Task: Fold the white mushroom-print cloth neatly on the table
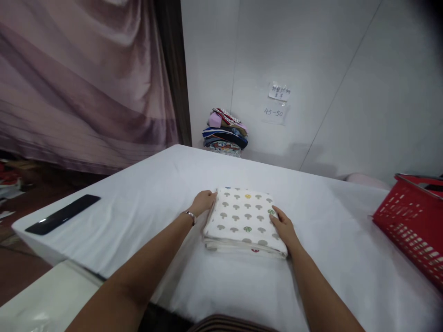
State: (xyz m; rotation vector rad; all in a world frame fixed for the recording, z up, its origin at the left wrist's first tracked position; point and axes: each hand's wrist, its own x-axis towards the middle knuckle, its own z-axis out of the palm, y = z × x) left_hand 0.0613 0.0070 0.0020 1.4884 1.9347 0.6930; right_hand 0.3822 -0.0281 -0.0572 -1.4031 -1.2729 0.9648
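Observation:
A folded white cloth point(242, 216) printed with mushrooms, mostly grey with a few yellow, green, blue and red ones, lies as a thick square in front of me. My left hand point(203, 202), with a bracelet at the wrist, holds its left edge near the far corner; the fingertips are partly hidden by the cloth. On the opposite side, my right hand point(284, 228) grips the right edge, its thumb and fingers closed against the fabric. Several layers show along the near edge of the cloth.
The cloth rests on a white-covered table point(332, 258). A black phone-like slab point(64, 214) lies at its left corner. A red plastic basket point(411, 226) stands at the right. Folded clothes point(225, 133) are stacked by the wall, near paper signs point(275, 103). A curtain point(86, 83) hangs left.

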